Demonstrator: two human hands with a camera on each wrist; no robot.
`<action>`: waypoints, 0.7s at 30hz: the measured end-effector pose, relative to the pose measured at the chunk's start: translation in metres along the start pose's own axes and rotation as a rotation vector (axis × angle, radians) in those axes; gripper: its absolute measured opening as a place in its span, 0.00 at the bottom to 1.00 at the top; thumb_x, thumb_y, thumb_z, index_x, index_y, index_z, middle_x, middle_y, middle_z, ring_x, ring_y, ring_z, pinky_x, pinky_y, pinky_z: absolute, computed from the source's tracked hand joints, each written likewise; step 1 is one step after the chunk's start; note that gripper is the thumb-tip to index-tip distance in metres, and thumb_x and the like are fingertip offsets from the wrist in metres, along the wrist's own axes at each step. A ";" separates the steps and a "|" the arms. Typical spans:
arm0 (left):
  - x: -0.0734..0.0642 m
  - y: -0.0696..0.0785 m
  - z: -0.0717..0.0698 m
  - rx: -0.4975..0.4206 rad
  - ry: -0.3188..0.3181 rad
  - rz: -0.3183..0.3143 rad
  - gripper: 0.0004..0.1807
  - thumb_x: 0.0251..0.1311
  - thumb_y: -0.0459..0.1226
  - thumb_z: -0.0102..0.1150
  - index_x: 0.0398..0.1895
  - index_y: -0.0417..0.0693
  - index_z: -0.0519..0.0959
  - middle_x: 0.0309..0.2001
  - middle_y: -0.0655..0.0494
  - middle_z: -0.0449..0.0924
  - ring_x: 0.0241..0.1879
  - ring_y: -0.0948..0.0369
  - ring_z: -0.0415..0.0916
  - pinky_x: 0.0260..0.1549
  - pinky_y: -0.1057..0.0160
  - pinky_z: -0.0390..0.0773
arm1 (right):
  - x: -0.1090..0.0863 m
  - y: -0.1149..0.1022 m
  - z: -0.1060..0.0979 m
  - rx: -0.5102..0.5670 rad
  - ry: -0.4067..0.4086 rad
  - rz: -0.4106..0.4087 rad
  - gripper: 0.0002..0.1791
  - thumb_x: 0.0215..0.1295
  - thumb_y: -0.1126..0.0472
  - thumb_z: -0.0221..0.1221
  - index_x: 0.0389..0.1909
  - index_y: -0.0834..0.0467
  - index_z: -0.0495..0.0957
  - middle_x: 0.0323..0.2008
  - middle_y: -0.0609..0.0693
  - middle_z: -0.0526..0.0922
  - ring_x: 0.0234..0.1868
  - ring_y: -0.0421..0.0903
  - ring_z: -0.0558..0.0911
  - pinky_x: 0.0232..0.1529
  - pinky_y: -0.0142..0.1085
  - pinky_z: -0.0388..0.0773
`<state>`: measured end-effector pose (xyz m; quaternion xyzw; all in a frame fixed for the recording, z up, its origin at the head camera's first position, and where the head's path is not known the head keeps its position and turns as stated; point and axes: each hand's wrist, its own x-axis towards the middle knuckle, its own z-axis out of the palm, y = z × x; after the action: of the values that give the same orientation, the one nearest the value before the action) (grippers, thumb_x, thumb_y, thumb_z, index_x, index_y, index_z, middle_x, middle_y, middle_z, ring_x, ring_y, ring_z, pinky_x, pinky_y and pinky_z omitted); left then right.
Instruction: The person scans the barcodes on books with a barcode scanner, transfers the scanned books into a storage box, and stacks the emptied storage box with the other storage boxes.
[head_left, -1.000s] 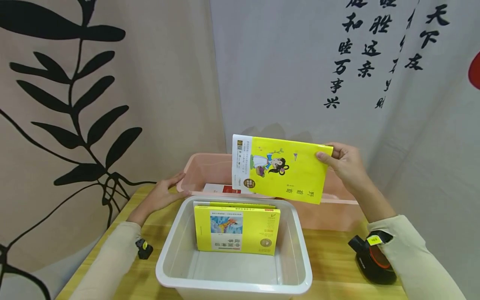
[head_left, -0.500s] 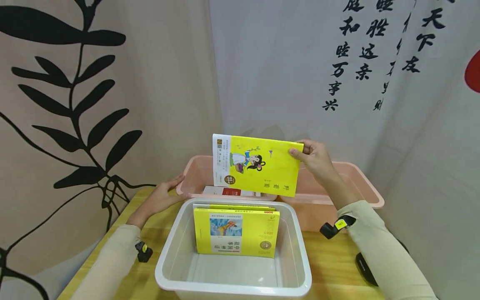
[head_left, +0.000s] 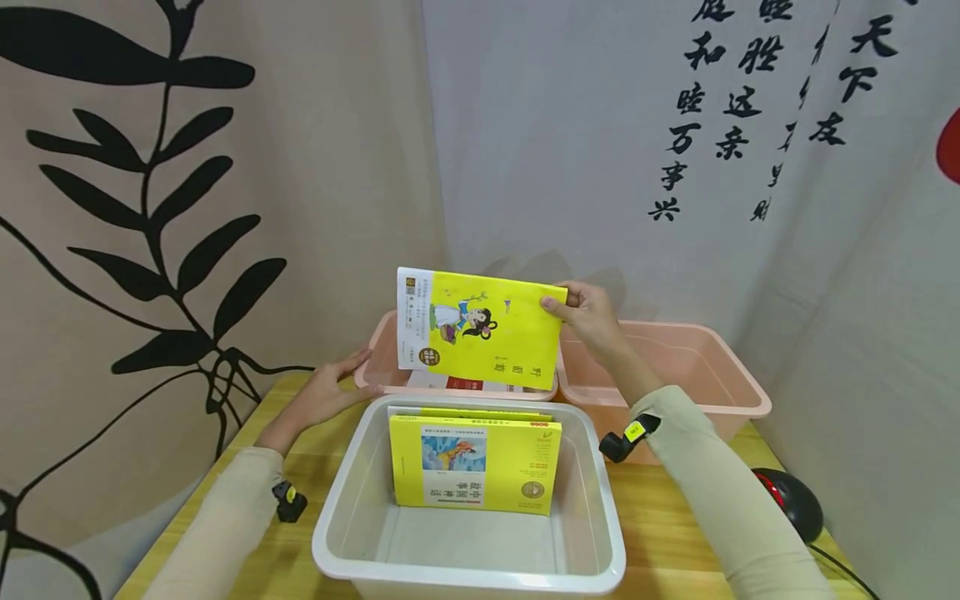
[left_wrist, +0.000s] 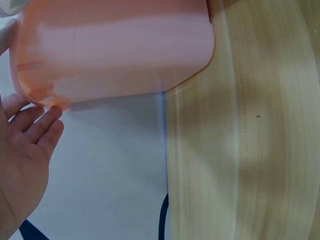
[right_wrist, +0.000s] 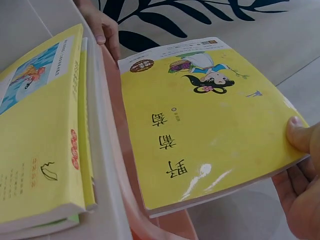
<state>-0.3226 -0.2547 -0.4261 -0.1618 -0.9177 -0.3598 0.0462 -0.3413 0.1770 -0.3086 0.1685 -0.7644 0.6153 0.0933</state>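
My right hand (head_left: 588, 317) pinches a yellow children's book (head_left: 487, 329) by its right edge, thumb on the cover and fingers behind. The book is tilted over the left pink bin (head_left: 384, 343), its printed girl lying sideways. My left hand (head_left: 322, 404) holds that bin's front left corner; in the left wrist view its fingertips (left_wrist: 52, 112) touch the rim from outside. In front, a white bin (head_left: 330, 500) has yellow books (head_left: 517, 462) standing against its far wall. In the right wrist view the held book (right_wrist: 200, 125) is beside the standing books (right_wrist: 50, 145).
A white and red book (head_left: 465, 384) lies inside the left pink bin, mostly covered by the held one. A second pink bin (head_left: 675, 350) stands to the right. A black and red device (head_left: 795, 500) with a cable sits at the wooden table's (head_left: 652, 533) right side.
My right hand has carried the yellow book leftward, from between the two pink bins to above the left one. The left hand stays on the bin's corner.
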 end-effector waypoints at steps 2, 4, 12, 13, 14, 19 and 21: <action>0.000 0.000 0.000 -0.001 -0.001 -0.001 0.52 0.61 0.63 0.64 0.81 0.46 0.57 0.81 0.47 0.51 0.77 0.37 0.52 0.68 0.30 0.61 | 0.003 0.003 0.004 0.002 -0.006 0.021 0.17 0.70 0.63 0.64 0.55 0.68 0.80 0.45 0.62 0.88 0.38 0.45 0.89 0.44 0.31 0.84; 0.000 0.000 0.001 -0.001 -0.004 -0.002 0.52 0.61 0.64 0.64 0.81 0.47 0.57 0.81 0.47 0.51 0.77 0.37 0.52 0.67 0.30 0.61 | 0.006 0.006 0.007 -0.002 -0.010 0.051 0.16 0.70 0.63 0.64 0.55 0.66 0.81 0.46 0.61 0.88 0.39 0.46 0.89 0.44 0.31 0.83; 0.001 0.000 0.000 -0.006 0.000 -0.005 0.52 0.61 0.64 0.63 0.80 0.46 0.57 0.81 0.47 0.51 0.78 0.38 0.52 0.69 0.32 0.61 | 0.013 0.023 0.020 -0.078 -0.035 0.161 0.16 0.70 0.61 0.64 0.54 0.64 0.82 0.45 0.59 0.89 0.37 0.45 0.86 0.44 0.36 0.78; 0.001 0.000 0.000 -0.006 -0.001 -0.006 0.52 0.61 0.64 0.63 0.80 0.46 0.57 0.81 0.48 0.51 0.78 0.38 0.52 0.68 0.32 0.61 | 0.014 0.026 0.022 -0.090 -0.037 0.170 0.15 0.70 0.61 0.64 0.54 0.64 0.83 0.45 0.59 0.89 0.37 0.45 0.86 0.45 0.37 0.78; 0.001 0.000 0.000 -0.004 0.000 -0.008 0.53 0.61 0.64 0.63 0.81 0.47 0.57 0.81 0.48 0.51 0.78 0.38 0.52 0.68 0.32 0.61 | 0.014 0.028 0.024 -0.096 -0.040 0.177 0.15 0.71 0.62 0.64 0.54 0.64 0.83 0.45 0.59 0.89 0.37 0.45 0.86 0.47 0.38 0.78; 0.000 -0.001 0.000 -0.010 -0.001 -0.011 0.53 0.60 0.64 0.64 0.81 0.49 0.56 0.82 0.49 0.50 0.78 0.39 0.51 0.68 0.32 0.61 | 0.015 0.037 0.031 -0.117 -0.063 0.206 0.14 0.70 0.62 0.64 0.52 0.64 0.84 0.44 0.59 0.90 0.42 0.48 0.88 0.60 0.45 0.78; 0.000 -0.001 0.000 -0.013 -0.002 -0.009 0.53 0.61 0.64 0.64 0.81 0.48 0.56 0.82 0.49 0.50 0.78 0.39 0.51 0.69 0.32 0.61 | 0.015 0.040 0.033 -0.116 -0.086 0.218 0.14 0.70 0.61 0.65 0.53 0.63 0.84 0.44 0.58 0.90 0.43 0.49 0.88 0.61 0.45 0.78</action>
<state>-0.3230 -0.2553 -0.4272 -0.1583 -0.9162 -0.3656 0.0429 -0.3673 0.1498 -0.3471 0.1051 -0.8158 0.5687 0.0028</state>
